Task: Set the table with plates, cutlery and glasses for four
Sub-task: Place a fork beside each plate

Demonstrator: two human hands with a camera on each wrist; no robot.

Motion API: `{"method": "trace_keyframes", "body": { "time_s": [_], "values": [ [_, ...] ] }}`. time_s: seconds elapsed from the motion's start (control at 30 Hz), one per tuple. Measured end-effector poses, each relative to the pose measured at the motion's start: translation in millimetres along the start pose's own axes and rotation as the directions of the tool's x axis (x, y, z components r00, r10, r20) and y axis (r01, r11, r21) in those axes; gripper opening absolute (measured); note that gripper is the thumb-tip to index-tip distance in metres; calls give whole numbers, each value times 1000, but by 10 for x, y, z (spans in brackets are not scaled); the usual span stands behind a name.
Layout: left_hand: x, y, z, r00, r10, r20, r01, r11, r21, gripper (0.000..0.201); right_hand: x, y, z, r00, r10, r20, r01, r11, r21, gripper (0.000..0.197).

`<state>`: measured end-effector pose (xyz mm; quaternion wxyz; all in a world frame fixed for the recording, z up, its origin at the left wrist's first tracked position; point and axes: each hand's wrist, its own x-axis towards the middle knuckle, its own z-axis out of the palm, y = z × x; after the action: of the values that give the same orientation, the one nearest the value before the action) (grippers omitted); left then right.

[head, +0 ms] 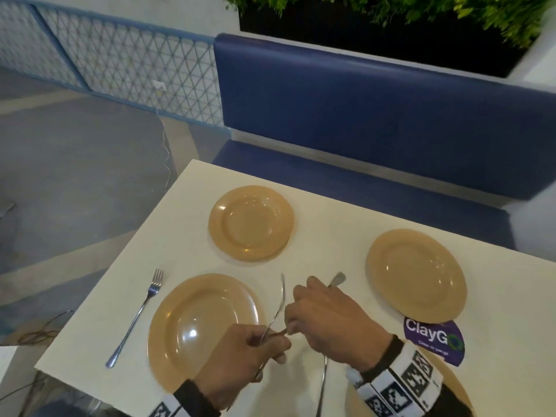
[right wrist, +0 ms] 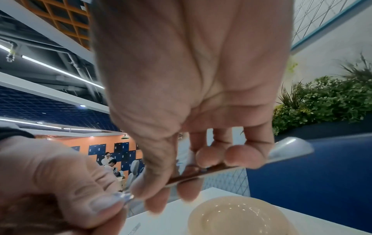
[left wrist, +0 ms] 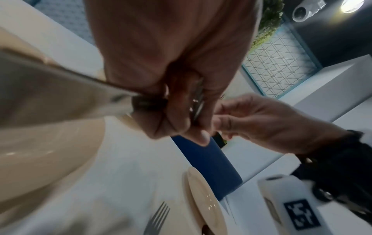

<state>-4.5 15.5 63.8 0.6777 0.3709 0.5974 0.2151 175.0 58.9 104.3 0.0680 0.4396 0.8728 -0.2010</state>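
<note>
Three tan plates lie on the white table (head: 186,224): near left (head: 204,329), far (head: 251,222) and right (head: 416,275). A tan edge (head: 454,386) shows behind my right wrist. One fork (head: 137,317) lies left of the near-left plate. Over that plate's right rim, my left hand (head: 258,347) grips a bundle of cutlery (left wrist: 198,101); one thin piece (head: 282,293) sticks up from it. My right hand (head: 325,317) pinches a metal utensil (right wrist: 289,147) between thumb and fingers. Its other end reaches the left hand's fingers (right wrist: 104,205). Which kind of utensil this is stays unclear.
A blue bench (head: 361,121) runs along the table's far side, under a planter (head: 391,13). A purple ClayGo sticker (head: 433,338) lies near the right plate. Another metal utensil (head: 322,386) shows below my right wrist. Cables (head: 45,329) lie on the floor to the left.
</note>
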Motion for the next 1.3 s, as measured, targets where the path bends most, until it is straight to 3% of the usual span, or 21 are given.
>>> {"method": "trace_keyframes", "body": {
  "time_s": [0.03, 0.07, 0.1, 0.13, 0.17, 0.23, 0.27, 0.3, 0.33, 0.4, 0.47, 0.53, 0.6, 0.7, 0.77, 0.87, 0.97, 1.03, 1.17, 1.3],
  "values": [
    [38, 21, 30, 999, 12, -52, -14, 999, -35, 19, 44, 28, 41, 993, 20, -118, -17, 999, 28, 23],
    [81, 51, 51, 995, 19, -102, -26, 997, -68, 18, 66, 43, 86, 949, 129, -289, -90, 986, 143, 19],
    [152, 75, 51, 991, 15, -134, -27, 996, -86, 17, 79, 46, 126, 837, 322, -443, -173, 923, 343, 14],
    [229, 98, 46, 990, 5, -144, -20, 995, -102, 17, 100, 36, 176, 683, 545, -486, -210, 784, 584, 11],
    [297, 124, 43, 991, 3, -130, -18, 993, -117, 19, 132, 11, 208, 598, 718, -356, -205, 566, 798, 11],
    [395, 162, 58, 999, 14, -50, -19, 994, -112, 23, 243, -81, 261, 630, 777, 6, -151, 115, 982, 18],
    [450, 166, 65, 1000, 15, -19, -17, 995, -99, 25, 331, -113, 291, 638, 763, 102, -119, -33, 992, 20],
    [511, 167, 58, 1000, 7, -14, -8, 996, -87, 28, 425, -118, 310, 628, 764, 148, -93, -116, 989, 21],
    [572, 174, 35, 1000, -6, -28, 4, 996, -87, 30, 522, -90, 329, 612, 773, 168, -94, -139, 986, 21],
    [702, 195, -71, 998, 16, -65, -18, 999, -33, 40, 720, 77, 378, 568, 807, 162, -138, -101, 985, 22],
    [808, 218, -248, 991, 77, -107, -72, 996, 54, 46, 910, 386, 445, 487, 863, 136, -220, -30, 975, 24],
    [845, 251, -479, 984, 105, -143, -91, 991, 98, 41, 1102, 774, 552, 409, 906, 109, -346, 44, 937, 25],
    [845, 256, -746, 982, 102, -160, -85, 990, 109, 34, 1286, 1061, 653, 377, 922, 85, -494, 122, 861, 19],
    [803, 231, -1133, 978, 133, -158, -106, 980, 169, 42, 1528, 1234, 764, 319, 944, 87, -584, 123, 802, 16],
    [819, 192, -1328, 979, 133, -156, -96, 970, 221, 29, 1650, 1288, 815, 279, 959, 50, -604, 135, 785, 16],
    [856, 122, -1473, 983, 82, -163, -44, 974, 224, 25, 1747, 1327, 843, 253, 967, -22, -618, 180, 765, 13],
    [867, 123, -1472, 988, 74, -133, -42, 972, 232, 33, 1739, 1277, 863, 238, 971, 6, -585, 138, 799, 14],
    [868, 149, -1440, 990, 78, -119, -51, 976, 212, 27, 1726, 1247, 868, 233, 972, 16, -599, 130, 790, 12],
    [877, 182, -1397, 991, 80, -110, -59, 980, 188, 27, 1715, 1231, 884, 267, 964, 14, -663, 174, 728, 14],
    [843, 224, -1413, 990, 76, -120, -61, 991, 119, 33, 1721, 1227, 904, 254, 966, 38, -650, 141, 747, 18]
  ]
}}
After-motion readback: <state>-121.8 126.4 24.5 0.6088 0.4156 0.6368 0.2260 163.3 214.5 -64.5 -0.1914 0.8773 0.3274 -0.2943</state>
